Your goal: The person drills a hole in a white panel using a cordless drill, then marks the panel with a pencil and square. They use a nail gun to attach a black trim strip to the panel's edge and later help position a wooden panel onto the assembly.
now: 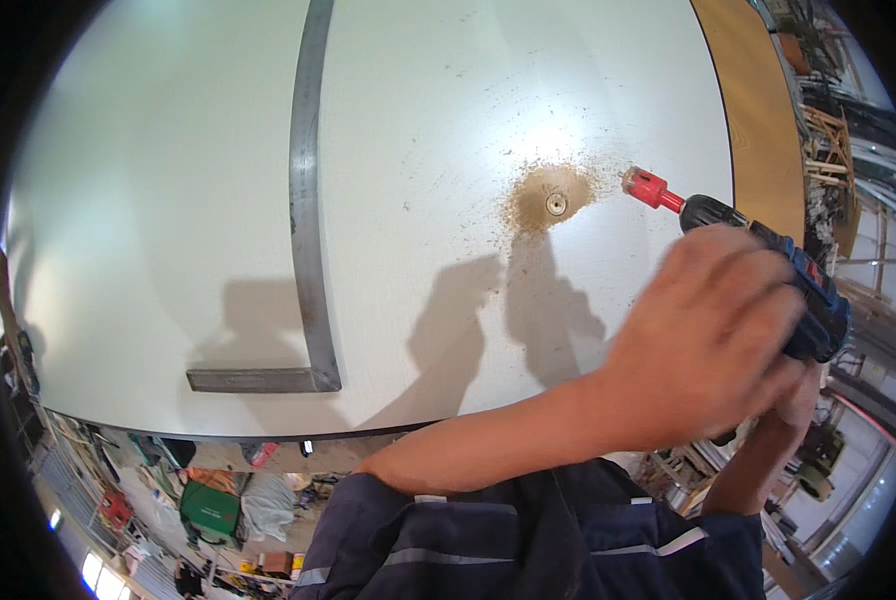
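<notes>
A blue and black cordless drill (818,310) with a red hole saw (648,188) in its chuck is held above the right side of a large white panel (418,100). My left hand (713,325), slightly blurred, reaches across with its fingers curled over the drill's body. Behind it my right hand (796,392) is at the drill's handle, mostly hidden by my left hand. Left of the hole saw, apart from it, a round cut (557,204) with a small centre hole shows in the panel. Brown sawdust (530,195) lies around the cut.
A metal L-shaped square (309,200) lies on the panel's left half. A wood-coloured strip (758,110) runs along the right edge. Below the near edge, a green case (210,508) and clear plastic bags (268,505) lie on the floor. Stacked material (833,150) stands at right.
</notes>
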The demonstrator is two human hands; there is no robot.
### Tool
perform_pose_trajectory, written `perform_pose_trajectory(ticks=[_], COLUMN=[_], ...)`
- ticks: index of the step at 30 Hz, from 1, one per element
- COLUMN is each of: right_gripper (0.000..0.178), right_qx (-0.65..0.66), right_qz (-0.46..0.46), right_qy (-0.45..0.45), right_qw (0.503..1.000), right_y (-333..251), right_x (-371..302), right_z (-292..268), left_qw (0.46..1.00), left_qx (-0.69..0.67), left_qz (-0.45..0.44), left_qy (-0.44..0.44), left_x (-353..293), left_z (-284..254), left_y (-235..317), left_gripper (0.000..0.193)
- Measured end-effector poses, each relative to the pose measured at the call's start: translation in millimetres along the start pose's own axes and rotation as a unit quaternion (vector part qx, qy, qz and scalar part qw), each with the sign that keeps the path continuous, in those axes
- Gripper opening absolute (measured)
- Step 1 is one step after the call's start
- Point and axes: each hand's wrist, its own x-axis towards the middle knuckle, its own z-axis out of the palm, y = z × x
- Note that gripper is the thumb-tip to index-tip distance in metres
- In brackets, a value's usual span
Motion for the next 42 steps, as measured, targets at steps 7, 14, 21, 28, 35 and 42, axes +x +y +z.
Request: perform_pose_trajectory(ticks=[7,14,21,28,35,42], right_gripper=[0.048,0.053,0.058,0.045,0.049,0.049], right_qx=[0.212,0.274,0.283,0.243,0.234,0.2], right_qz=[-0.01,-0.002,0.003,0.071,0.055,0.067], right_qy=[0.072,0.056,0.024,-0.011,-0.057,-0.079], right_qw=[0.974,0.96,0.959,0.967,0.969,0.974], right_y=[45,81,104,74,64,44], right_x=[-20,-26,-24,-11,6,18], right_z=[30,35,31,36,44,58], left_qw=[0.915,0.826,0.815,0.825,0.865,0.89], left_qx=[0.311,0.458,0.467,0.44,0.323,0.234], left_qz=[-0.143,-0.152,-0.124,-0.161,-0.288,-0.376], left_qy=[-0.214,-0.292,-0.321,-0.316,-0.255,-0.109], left_x=[-38,-27,-26,-19,-8,-24], left_z=[-87,-92,-86,-88,-87,-108], left_y=[-45,-68,-74,-81,-87,-62], left_gripper=[0.024,0.032,0.033,0.026,0.019,0.013])
